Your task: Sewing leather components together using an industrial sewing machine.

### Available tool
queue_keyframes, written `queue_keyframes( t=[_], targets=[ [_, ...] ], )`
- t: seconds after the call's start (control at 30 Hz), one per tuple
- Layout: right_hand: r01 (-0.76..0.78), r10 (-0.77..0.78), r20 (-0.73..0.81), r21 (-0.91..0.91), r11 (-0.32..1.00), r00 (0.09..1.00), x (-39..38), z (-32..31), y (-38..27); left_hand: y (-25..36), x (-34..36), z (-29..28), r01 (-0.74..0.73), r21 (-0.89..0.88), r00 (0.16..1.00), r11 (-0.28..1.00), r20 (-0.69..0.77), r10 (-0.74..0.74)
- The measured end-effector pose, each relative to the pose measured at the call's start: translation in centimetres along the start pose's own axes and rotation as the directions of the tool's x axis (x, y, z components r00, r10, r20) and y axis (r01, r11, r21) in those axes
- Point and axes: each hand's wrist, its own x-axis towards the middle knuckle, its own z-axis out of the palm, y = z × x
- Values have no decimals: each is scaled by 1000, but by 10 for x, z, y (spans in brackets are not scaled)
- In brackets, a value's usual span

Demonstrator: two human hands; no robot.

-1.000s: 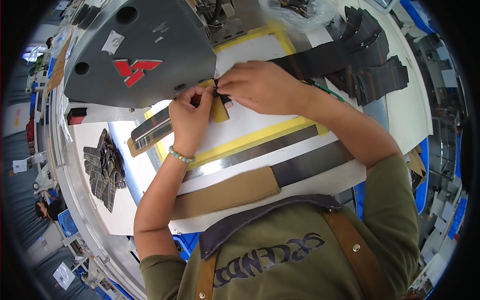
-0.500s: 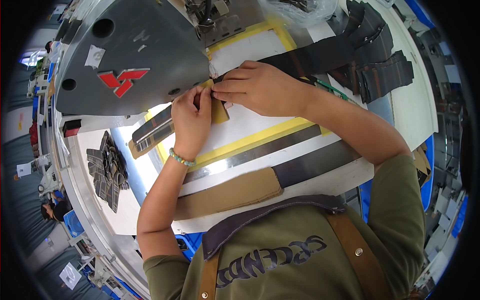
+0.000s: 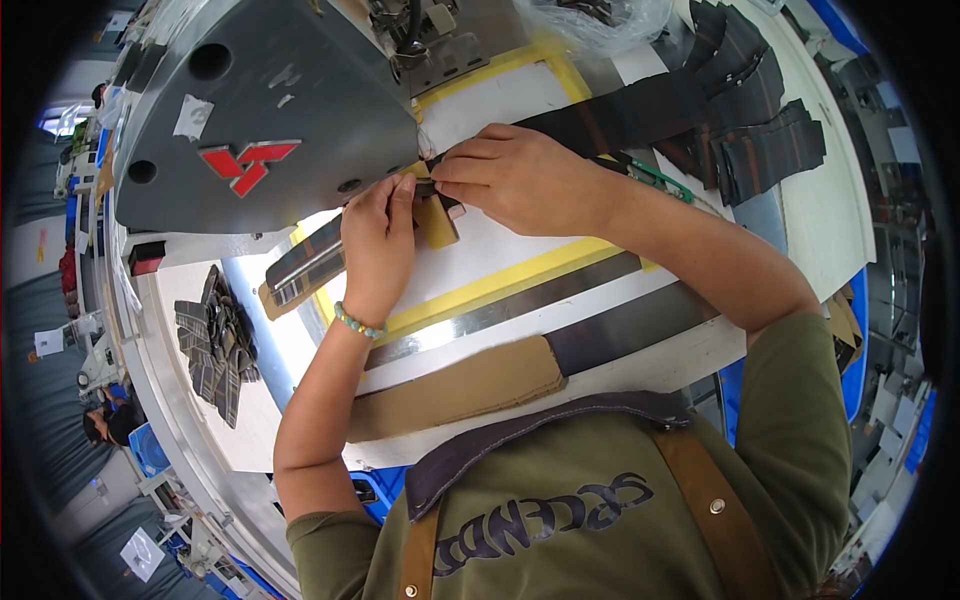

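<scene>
Beside the grey sewing machine head (image 3: 270, 110), my two hands meet with fingertips nearly touching. My left hand (image 3: 378, 228), with a beaded bracelet at its wrist, pinches the edge of a dark fabric strip between thumb and forefinger. From the right my right hand (image 3: 520, 180) comes in, its fingers closed on the same dark fabric strip (image 3: 620, 118), which runs out behind it to the upper right. A yellow-brown flat piece (image 3: 437, 222) hangs just under the fingertips. Left of my left hand lies a plaid strip (image 3: 305, 268) with a metal bar along it. The needle area is hidden.
Stacked brown card-like pieces (image 3: 460, 388) lie near the table's front edge. A pile of plaid pieces (image 3: 215, 345) is at the left. Bunched dark strips (image 3: 750, 110) and a clear plastic bag (image 3: 600, 25) sit at the back right. Yellow tape (image 3: 500, 285) frames the work surface.
My left thumb and fingers have straightened slightly, and the left wrist has shifted a little left. More dark fabric now shows between the fingertips. The right hand has barely moved.
</scene>
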Motion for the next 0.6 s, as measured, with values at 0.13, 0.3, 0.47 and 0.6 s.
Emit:
queue_keyframes(
  t=[0.13, 0.3, 0.47, 0.6],
  targets=[
    [-36, 35, -33, -21, 999, 999, -3, -1, 3, 3, -2, -1, -77, 76, 996, 994, -30, 79],
    [15, -12, -41, 83, 996, 999, -2, -2, 3, 10, -1, 3, 14, 157, 999, 987, -34, -9],
    [2, -4, 14, 129, 992, 1000, 0, -2, 3, 1, -1, 7, -30, 108, 994, 994, -99, 41],
    [-12, 12, -4, 94, 995, 1000, 0, -2, 2, 1, -1, 6, 7, 43, 997, 999, -80, -4]
  ],
)
